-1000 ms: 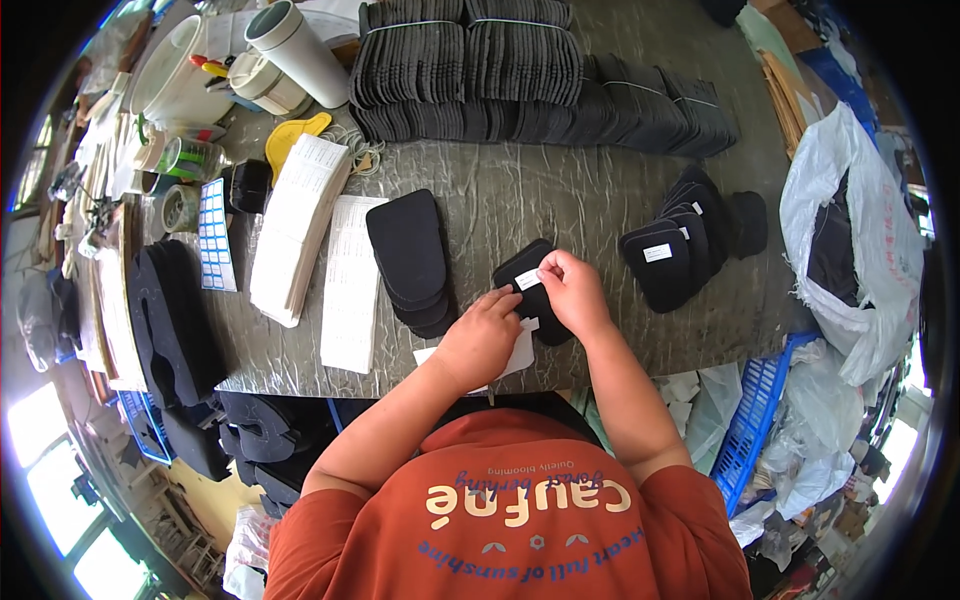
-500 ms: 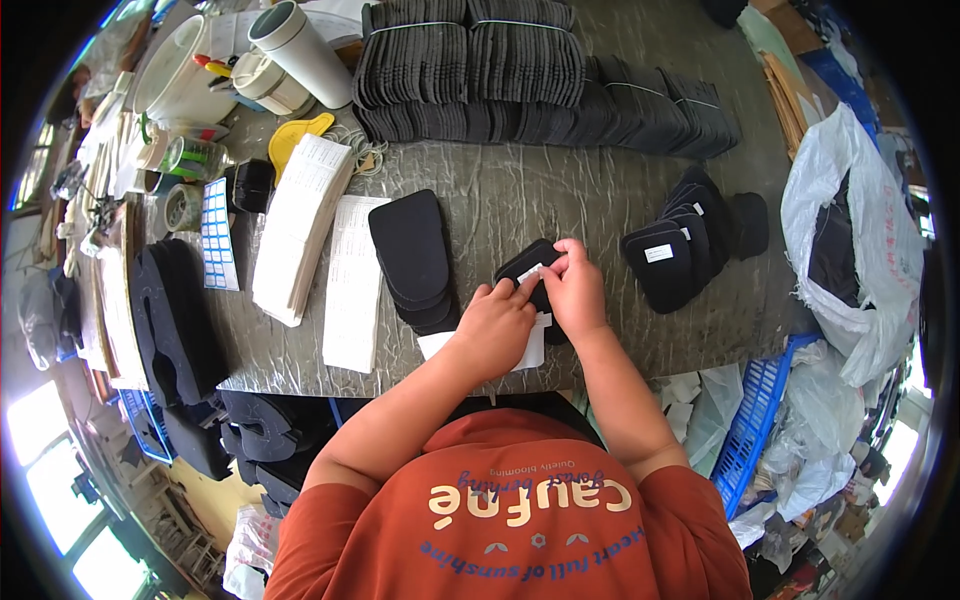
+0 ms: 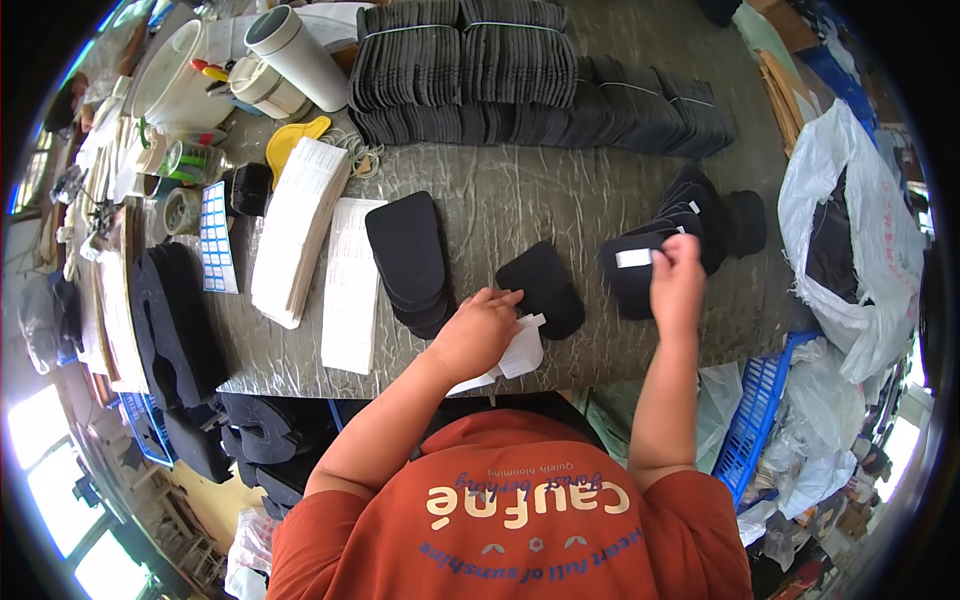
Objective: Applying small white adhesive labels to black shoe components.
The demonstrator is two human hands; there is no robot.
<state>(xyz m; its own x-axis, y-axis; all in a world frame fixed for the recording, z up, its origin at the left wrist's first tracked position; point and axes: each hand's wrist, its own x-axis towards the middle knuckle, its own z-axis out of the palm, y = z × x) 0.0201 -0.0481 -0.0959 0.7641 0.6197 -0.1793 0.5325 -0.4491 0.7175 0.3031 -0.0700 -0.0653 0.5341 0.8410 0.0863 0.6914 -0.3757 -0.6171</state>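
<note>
Black insole piece (image 3: 630, 268) with white label, pinched by right hand (image 3: 677, 283) near surface's right edge; left hand (image 3: 478, 330) flat on sticker sheet (image 3: 512, 352) (label could crease, stack (image 3: 700, 210) could topple).

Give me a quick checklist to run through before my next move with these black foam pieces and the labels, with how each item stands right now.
1. Right hand on the labelled black piece at the right-hand pile: ok.
2. White label sits on that piece: ok; whether it is pressed flat, cannot tell.
3. Left hand rests at the white label sheet by the table's near edge: ok.
4. Next black piece lies flat beside the left hand, no label visible: ok.
5. Stack of unlabelled pieces within reach to the left: ok.
6. A peeled label ready on the left fingers: cannot tell.
</note>
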